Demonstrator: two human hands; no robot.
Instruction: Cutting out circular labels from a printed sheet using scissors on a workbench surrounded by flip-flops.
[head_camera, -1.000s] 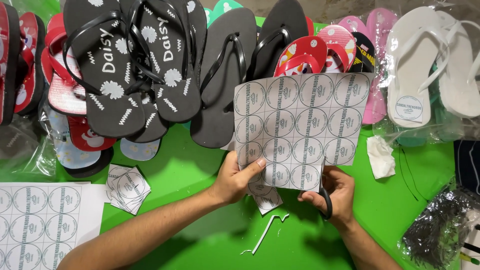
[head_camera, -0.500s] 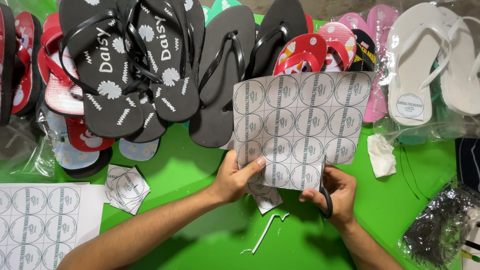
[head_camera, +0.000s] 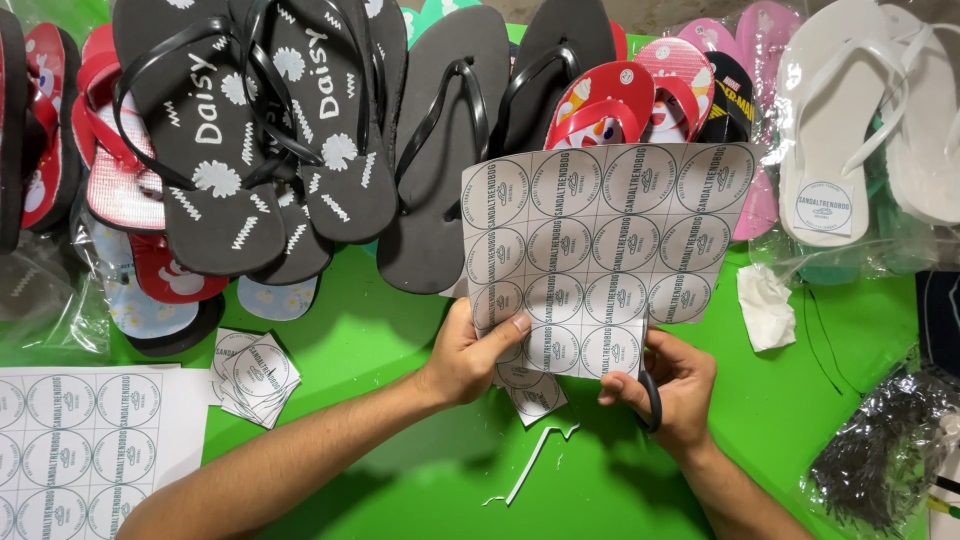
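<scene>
My left hand pinches the label sheet, my right grips black scissors beneath it; a floppy sheet risks clipping a printed circle.

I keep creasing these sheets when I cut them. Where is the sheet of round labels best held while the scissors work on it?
Probably the lower left edge, coming from the left, as the left hand does now: thumb on the printed face, fingers behind. The label sheet stands upright and uncreased, and the right hand with the scissors has the bottom right edge free.

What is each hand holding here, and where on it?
Left hand pinches the sheet of round labels at its lower left edge; right hand holds black-handled scissors by the handle.
</scene>
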